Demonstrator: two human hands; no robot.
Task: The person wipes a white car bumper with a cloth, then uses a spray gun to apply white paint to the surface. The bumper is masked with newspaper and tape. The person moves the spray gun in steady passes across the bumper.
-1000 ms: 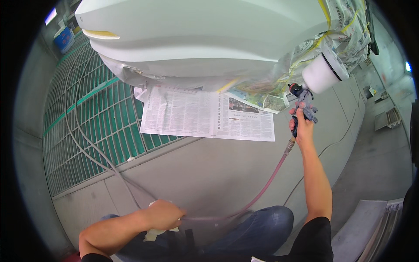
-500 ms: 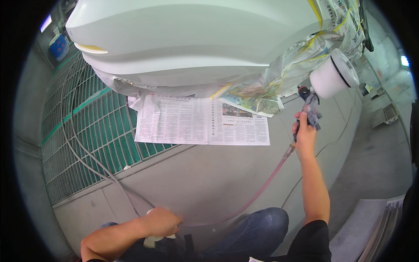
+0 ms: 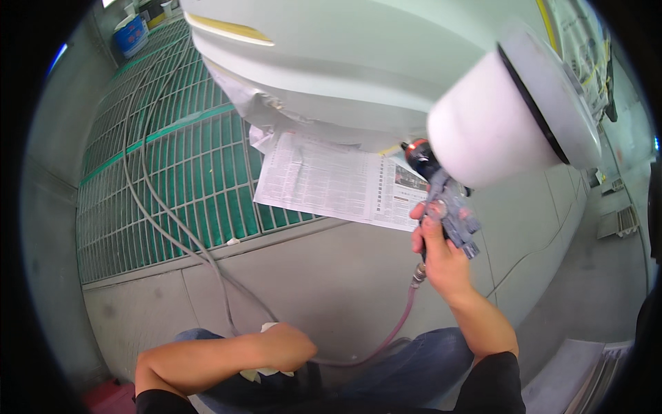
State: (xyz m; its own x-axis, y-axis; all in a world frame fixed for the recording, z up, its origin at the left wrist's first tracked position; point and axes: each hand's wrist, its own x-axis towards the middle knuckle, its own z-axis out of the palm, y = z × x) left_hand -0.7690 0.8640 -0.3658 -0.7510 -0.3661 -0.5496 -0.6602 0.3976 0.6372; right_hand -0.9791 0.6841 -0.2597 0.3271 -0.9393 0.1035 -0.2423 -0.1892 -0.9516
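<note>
My right hand (image 3: 445, 265) is wrapped round the handle of a spray gun (image 3: 452, 214). The gun's large white paint cup (image 3: 483, 121) sits on top, tilted to the right, with a black band round it. A reddish air hose (image 3: 401, 323) runs from the handle down toward my left hand (image 3: 288, 347). That hand is closed low over my lap, with a crumpled cream cloth (image 3: 249, 376) sticking out; whether it also grips the hose is hidden. Ahead of the gun is a white car bumper (image 3: 331, 86), part of it behind the cup.
Newspaper sheets (image 3: 321, 183) lie on the floor under the bumper. Left of them is a metal floor grating (image 3: 186, 179) over green material, crossed by grey hoses (image 3: 165, 214). A blue bucket (image 3: 131, 36) stands far left. Masking sheeting (image 3: 583, 45) covers the car at right.
My right hand has brought the spray gun left and nearer to me, so its cup looks larger. The view has shifted; my left hand stays low, still closed on the cloth.
</note>
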